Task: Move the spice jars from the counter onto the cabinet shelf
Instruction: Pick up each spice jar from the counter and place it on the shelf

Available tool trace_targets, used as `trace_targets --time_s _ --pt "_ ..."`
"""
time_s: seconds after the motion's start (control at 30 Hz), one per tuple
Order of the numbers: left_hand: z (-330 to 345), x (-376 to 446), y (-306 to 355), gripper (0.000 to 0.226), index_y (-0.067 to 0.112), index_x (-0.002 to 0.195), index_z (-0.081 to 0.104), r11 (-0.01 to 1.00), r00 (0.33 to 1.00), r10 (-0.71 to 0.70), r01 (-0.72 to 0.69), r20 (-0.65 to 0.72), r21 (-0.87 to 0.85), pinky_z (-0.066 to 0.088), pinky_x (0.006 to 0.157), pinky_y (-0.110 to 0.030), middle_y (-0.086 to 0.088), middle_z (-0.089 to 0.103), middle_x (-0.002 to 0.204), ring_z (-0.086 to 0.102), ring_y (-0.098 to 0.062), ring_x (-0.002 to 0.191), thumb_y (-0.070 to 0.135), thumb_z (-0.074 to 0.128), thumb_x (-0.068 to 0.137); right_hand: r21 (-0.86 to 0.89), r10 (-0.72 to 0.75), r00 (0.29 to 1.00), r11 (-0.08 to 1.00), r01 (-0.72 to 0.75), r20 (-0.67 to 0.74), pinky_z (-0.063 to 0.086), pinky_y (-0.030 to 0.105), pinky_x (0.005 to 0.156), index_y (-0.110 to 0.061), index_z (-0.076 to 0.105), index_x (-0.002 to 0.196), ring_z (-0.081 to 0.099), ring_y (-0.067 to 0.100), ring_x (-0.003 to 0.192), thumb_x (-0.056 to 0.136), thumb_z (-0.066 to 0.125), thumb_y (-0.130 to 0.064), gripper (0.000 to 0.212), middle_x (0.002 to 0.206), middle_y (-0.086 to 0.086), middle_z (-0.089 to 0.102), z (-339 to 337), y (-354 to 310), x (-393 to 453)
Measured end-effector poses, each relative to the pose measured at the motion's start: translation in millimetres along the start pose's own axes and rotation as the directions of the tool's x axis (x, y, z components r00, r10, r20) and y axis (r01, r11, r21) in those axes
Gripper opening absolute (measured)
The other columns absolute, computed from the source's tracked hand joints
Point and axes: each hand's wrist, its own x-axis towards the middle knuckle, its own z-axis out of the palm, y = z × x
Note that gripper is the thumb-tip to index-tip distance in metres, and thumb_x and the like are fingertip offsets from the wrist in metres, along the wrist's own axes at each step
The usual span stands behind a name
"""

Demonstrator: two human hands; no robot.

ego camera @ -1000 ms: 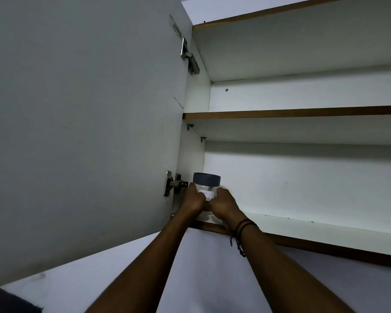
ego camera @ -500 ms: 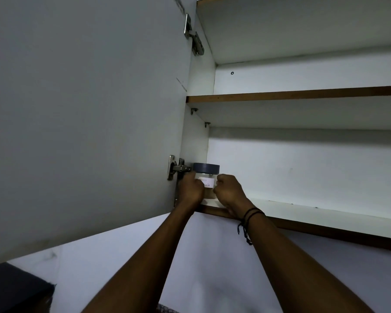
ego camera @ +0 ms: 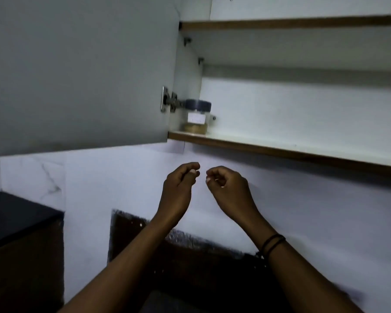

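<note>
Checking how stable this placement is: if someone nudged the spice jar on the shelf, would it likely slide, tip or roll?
The spice jar stands upright on the bottom shelf, so rolling seems unlikely. It looks squat with a broad dark lid, so it would probably slide rather than tip. Only its bottom part looks filled, so it is likely light and easily pushed.

Dim indoor light, soft shadows under shelves, slight motion blur, wide-angle bending at edges
</note>
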Motion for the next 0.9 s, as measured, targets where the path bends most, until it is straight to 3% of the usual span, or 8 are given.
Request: trace_targets --time_s 0.1,0.23,0.37,0.47,0.53,0.63,0.77,0.9 --pt "-2.6 -64.1 -36.9 0.024 0.027 0.106 0.073 0.993 0.994 -0.101 0.104 0.046 -0.060 0.052 0.098 -0.035 0.002 0.075 0.111 0.070 -0.014 0.108 0.022 0.050 0.098 0.010 0.079 0.993 0.997 -0.080 0.083 0.042 0.004 0.070 -0.024 0.071 0.098 0.063 -0.003 0.082 0.090 0.063 -0.022 0.011 0.093 -0.016 0.071 17.6 22.2 -67.2" --pt "-5.0 -158.4 -94.3 0.029 0.014 0.110 0.074 0.962 0.952 -0.275 0.272 0.137 0.036 0.052 0.095 -0.030 -0.004 0.075 0.109 0.069 -0.015 0.108 0.013 0.045 0.104 0.034 0.194 0.965 0.979 -0.203 0.178 0.044 0.005 0.068 -0.026 0.069 0.096 0.063 -0.003 0.081 0.085 0.063 -0.019 0.014 0.089 -0.015 0.069 56.4 54.6 -174.5" --pt "-14.1 -244.3 -133.1 0.032 0.031 0.109 0.068 0.934 0.902 -0.356 0.333 0.243 0.133 0.049 0.084 -0.008 0.018 0.071 0.102 0.066 0.009 0.101 0.015 0.041 0.106 -0.049 0.319 0.890 0.946 -0.321 0.326 0.047 0.007 0.079 -0.029 0.063 0.113 0.059 -0.003 0.093 0.090 0.058 -0.024 0.024 0.103 -0.017 0.061 93.5 82.4 -269.9" --pt "-21.9 -298.3 -161.0 0.032 0.027 0.104 0.071 0.893 0.845 -0.444 0.389 0.299 0.227 0.055 0.086 -0.023 0.006 0.073 0.099 0.070 -0.003 0.098 0.016 0.041 0.106 -0.025 0.382 0.853 0.916 -0.400 0.355 0.047 0.007 0.079 -0.030 0.061 0.115 0.057 -0.012 0.091 0.091 0.058 -0.022 0.025 0.097 -0.026 0.056 108.4 93.1 -330.5" --pt "-28.1 -326.9 -175.7 0.033 0.016 0.100 0.073 0.877 0.830 -0.470 0.403 0.301 0.261 0.058 0.083 -0.034 -0.002 0.074 0.095 0.071 -0.015 0.093 0.022 0.042 0.106 -0.027 0.433 0.810 0.887 -0.461 0.396 0.052 0.018 0.086 -0.027 0.061 0.115 0.058 -0.005 0.097 0.092 0.055 -0.025 0.023 0.102 -0.020 0.060 114.1 96.4 -362.4" --pt "-39.1 -363.4 -191.0 0.036 0.019 0.100 0.073 0.873 0.814 -0.465 0.359 0.347 0.329 0.056 0.079 -0.025 0.003 0.074 0.094 0.071 -0.012 0.089 0.033 0.040 0.105 -0.148 0.502 0.724 0.855 -0.496 0.472 0.049 0.039 0.097 -0.021 0.059 0.122 0.058 0.018 0.111 0.091 0.052 -0.030 0.033 0.119 0.001 0.061 120.5 99.2 -399.4" --pt "-54.5 -405.3 -205.1 0.036 0.025 0.090 0.071 0.825 0.759 -0.538 0.385 0.367 0.413 0.052 0.075 -0.018 0.008 0.074 0.088 0.070 -0.007 0.083 0.039 0.040 0.102 -0.258 0.500 0.681 0.864 -0.432 0.536 0.042 0.038 0.102 -0.018 0.057 0.123 0.056 0.024 0.114 0.088 0.057 -0.032 0.038 0.121 0.006 0.058 123.3 95.0 -442.3" --pt "-63.5 -431.4 -220.3 0.026 0.017 0.097 0.077 0.721 0.660 -0.689 0.580 0.300 0.379 0.054 0.089 -0.034 -0.002 0.077 0.098 0.071 -0.017 0.094 0.018 0.051 0.102 -0.236 0.453 0.561 0.878 -0.416 0.693 0.035 0.037 0.111 -0.017 0.034 0.147 0.044 0.021 0.133 0.083 0.063 -0.049 0.077 0.144 0.005 0.045 123.8 92.1 -470.7"
